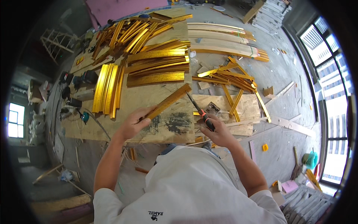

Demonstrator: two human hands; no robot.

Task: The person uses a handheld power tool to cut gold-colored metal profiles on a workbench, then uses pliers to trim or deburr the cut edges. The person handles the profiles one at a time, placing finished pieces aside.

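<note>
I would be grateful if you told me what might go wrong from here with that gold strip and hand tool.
The gold strip seems held only by the left hand, near one end, so its far end might twist under pressure. The hand tool in the right hand has its tip close to that far end, and a slip could scratch the finish. Loose strips lie crisscrossed beyond the worktable's right side, where someone could trip.

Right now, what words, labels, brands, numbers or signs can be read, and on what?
White shirt: dark emblem and lettering, upside down, not copied here.
Gold strip in left hand: no text visible.
Black-red tool in right hand: none legible.
Elsewhere: too small or blurred to read.
</note>
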